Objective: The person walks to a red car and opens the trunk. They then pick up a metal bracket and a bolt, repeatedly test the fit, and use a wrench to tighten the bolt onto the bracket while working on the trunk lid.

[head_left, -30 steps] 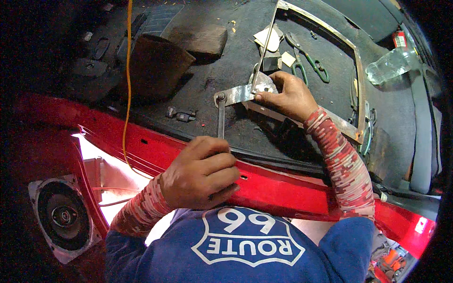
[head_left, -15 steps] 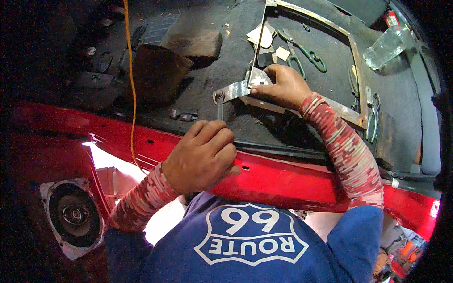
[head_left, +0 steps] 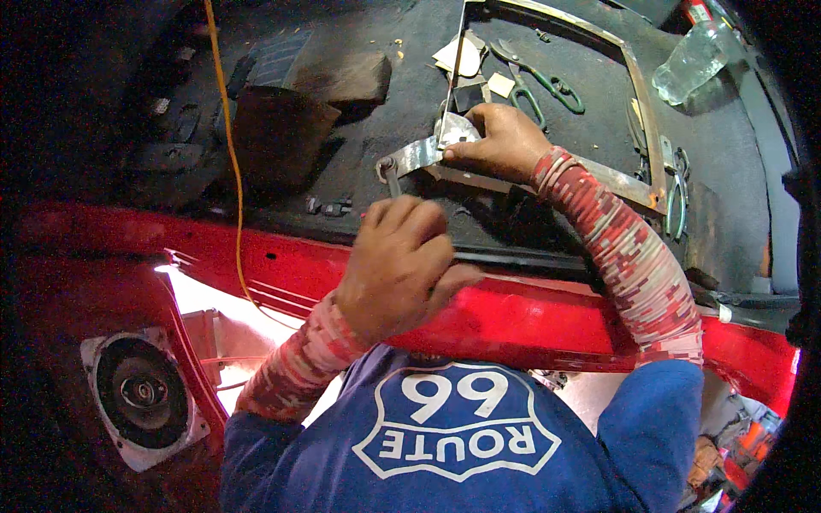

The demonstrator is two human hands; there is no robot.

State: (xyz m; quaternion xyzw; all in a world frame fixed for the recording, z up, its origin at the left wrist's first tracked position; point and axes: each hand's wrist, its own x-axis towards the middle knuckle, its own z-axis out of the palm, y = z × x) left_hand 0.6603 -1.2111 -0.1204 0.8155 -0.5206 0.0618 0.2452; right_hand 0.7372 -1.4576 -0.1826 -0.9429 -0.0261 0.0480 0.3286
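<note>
My left hand (head_left: pixel 398 265) is closed on a wrench (head_left: pixel 393 181), its fingers curled over the handle and the thumb sticking out to the right. The wrench head sits on a bolt at the left end of a shiny metal bracket (head_left: pixel 420 155). My right hand (head_left: pixel 505 147) pinches the rounded metal plate (head_left: pixel 457 129) where the bracket joins a rectangular metal frame (head_left: pixel 646 120). That frame lies on dark carpet, and its near bar passes below my right hand. The palm side of my left hand is hidden.
Green-handled snips (head_left: pixel 537 79) and pale scraps (head_left: pixel 500 85) lie inside the frame; more pliers (head_left: pixel 677 201) rest right of it. A plastic bottle (head_left: pixel 693 64) lies far right. A yellow cord (head_left: pixel 231 145) hangs at left. The red car body edge (head_left: pixel 530 312) runs before me.
My left hand has swung to the right, turning the wrench handle with it. My right hand keeps its hold on the plate. The whole view has shifted slightly.
</note>
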